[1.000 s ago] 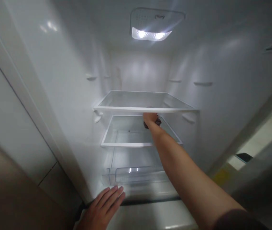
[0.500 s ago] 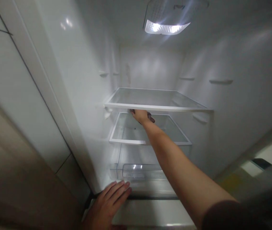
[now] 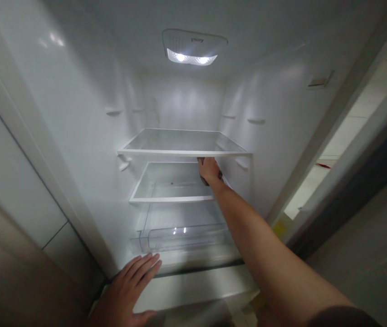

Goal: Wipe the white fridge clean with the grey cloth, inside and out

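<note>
My right hand point(image 3: 208, 168) reaches deep into a lit fridge, between the upper glass shelf point(image 3: 183, 153) and the lower glass shelf point(image 3: 173, 199). Its fingers are closed around a dark brown cloth point(image 3: 204, 181), whose edges poke out on both sides of the hand. The cloth is over the right part of the lower shelf; whether it presses on the glass I cannot tell. Near the fridge's bottom front edge, my left hand point(image 3: 128, 281) is spread with fingers stretched out and holds nothing.
A clear plastic drawer point(image 3: 186, 239) sits beneath the lower shelf. Small shelf supports point(image 3: 256, 121) stick out from the side walls. Overhead is a lamp point(image 3: 191, 57). The fridge door point(image 3: 356, 200) stands open at the right, and a tiled wall point(image 3: 19, 181) flanks the left.
My right hand has moved with the cloth from the middle of the lower shelf toward its right side. The view has turned right. My left hand stays near the bottom edge.
</note>
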### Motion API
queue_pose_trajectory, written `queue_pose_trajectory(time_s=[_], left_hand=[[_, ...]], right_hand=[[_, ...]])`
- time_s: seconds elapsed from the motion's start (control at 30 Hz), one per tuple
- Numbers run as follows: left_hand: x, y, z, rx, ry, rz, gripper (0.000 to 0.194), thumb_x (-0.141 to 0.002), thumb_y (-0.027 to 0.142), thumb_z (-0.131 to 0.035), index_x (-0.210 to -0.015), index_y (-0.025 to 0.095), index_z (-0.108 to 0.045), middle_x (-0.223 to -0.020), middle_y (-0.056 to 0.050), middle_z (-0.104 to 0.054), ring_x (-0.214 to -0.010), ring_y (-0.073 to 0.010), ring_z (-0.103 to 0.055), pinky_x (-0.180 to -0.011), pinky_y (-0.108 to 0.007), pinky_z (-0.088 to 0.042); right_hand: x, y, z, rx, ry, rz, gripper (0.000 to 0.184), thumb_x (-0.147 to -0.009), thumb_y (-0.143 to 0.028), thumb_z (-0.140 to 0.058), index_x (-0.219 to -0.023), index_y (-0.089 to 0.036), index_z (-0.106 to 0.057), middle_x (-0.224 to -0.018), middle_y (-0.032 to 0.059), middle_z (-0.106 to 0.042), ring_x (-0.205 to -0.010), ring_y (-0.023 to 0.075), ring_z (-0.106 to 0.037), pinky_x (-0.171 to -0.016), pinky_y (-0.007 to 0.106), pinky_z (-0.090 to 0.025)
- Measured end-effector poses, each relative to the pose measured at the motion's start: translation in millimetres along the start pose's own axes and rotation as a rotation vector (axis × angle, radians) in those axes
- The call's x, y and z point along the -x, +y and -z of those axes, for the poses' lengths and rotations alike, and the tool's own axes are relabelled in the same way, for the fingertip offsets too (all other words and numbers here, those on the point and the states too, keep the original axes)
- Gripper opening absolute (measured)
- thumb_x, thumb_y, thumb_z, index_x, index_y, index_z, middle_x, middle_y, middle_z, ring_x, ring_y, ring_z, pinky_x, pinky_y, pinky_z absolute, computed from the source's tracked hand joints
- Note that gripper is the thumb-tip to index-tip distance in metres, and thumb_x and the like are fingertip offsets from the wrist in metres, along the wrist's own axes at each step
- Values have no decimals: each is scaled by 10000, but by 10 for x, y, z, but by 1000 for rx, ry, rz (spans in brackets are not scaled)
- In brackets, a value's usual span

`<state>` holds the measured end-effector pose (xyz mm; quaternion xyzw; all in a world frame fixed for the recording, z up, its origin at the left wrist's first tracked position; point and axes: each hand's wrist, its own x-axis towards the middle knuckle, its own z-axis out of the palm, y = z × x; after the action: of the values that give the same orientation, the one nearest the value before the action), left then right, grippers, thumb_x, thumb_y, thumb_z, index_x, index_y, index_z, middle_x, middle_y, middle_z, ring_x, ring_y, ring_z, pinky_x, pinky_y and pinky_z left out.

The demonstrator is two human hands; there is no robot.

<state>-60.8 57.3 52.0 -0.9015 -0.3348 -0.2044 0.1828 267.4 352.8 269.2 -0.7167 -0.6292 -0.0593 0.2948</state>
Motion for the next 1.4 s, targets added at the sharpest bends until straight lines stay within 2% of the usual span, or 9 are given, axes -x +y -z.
queue_pose_trajectory(time_s=[0.13,0.27,0.4,0.57,0.7,0.8,1.0,1.23,1.4], left_hand=[[25,-3,-38,14,-35,28,1019,-928,779,-670,-1753,255,-379,-1716,-19,-536,-1475,-291,-548,-1279,-387,-352],[6,-25,-30,57,-68,27,1053,-941,852,-604,-1775,275,-321,-1691,-24,-567,-1448,-294,-571,-1236,-390,-413],[3,-55,-78,32,-74,-12,1006,-973,807,-609,-1773,264,-329,-1657,-15,-606,-1442,-280,-564,-1202,-369,-449],[91,-69,-252,-136,-20,-42,594,-1105,281,-540,-1696,287,-480,-1704,37,-551,-1496,-225,-506,-1238,-344,-426],[111,-59,-267,-162,-31,-49,558,-1115,215,-506,-1669,282,-513,-1724,26,-525,-1484,-215,-520,-1225,-336,-454],[94,-52,-241,-197,-47,-45,562,-1119,211,-492,-1674,298,-505,-1725,44,-521,-1475,-206,-534,-1215,-334,-473],[125,-86,-340,-262,-13,-72,535,-1100,246,-553,-1627,337,-567,-1687,55,-569,-1450,-202,-568,-1171,-319,-510],[98,-58,-252,-185,-32,-35,593,-1111,286,-573,-1695,301,-472,-1733,54,-510,-1515,-211,-486,-1259,-341,-408],[7,-49,-69,-97,-8,-38,990,-969,896,-515,-1716,249,-449,-1683,16,-577,-1487,-247,-513,-1221,-353,-418]], right_hand=[[-166,93,-31,-22,74,-148,411,-1154,-312,-454,-1352,-57,-708,-1347,294,-654,-1280,372,-647,-1042,442,-544],[-358,-83,-176,-84,173,-143,530,-1166,-210,-271,-1610,-78,-530,-1496,283,-585,-1386,315,-577,-1114,421,-503],[-449,-582,-437,-148,218,79,557,-1162,-200,-323,-1704,-107,-413,-1639,234,-462,-1515,271,-431,-1258,391,-357],[-400,-1480,-805,-207,90,457,544,-1099,-192,-496,-1625,-319,-551,-1539,92,-564,-1374,239,-527,-1185,324,-431],[-355,-1882,-910,-208,7,590,489,-1080,-221,-528,-1549,-322,-623,-1541,101,-557,-1396,288,-501,-1176,389,-453],[-330,-1911,-880,-203,5,562,530,-1072,-208,-515,-1588,-308,-583,-1550,120,-547,-1409,298,-492,-1178,412,-455],[-297,-1776,-780,-201,112,273,620,-1130,-249,-381,-1741,-154,-340,-1584,255,-464,-1444,367,-466,-1202,499,-418],[-223,-1816,-758,-136,-115,533,558,-1094,-340,-597,-1649,-355,-536,-1726,101,-408,-1490,349,-472,-1246,461,-415],[-76,-1839,-590,-56,-318,498,448,-1098,-396,-621,-1503,-211,-666,-1551,158,-608,-1403,332,-603,-1180,464,-513]])
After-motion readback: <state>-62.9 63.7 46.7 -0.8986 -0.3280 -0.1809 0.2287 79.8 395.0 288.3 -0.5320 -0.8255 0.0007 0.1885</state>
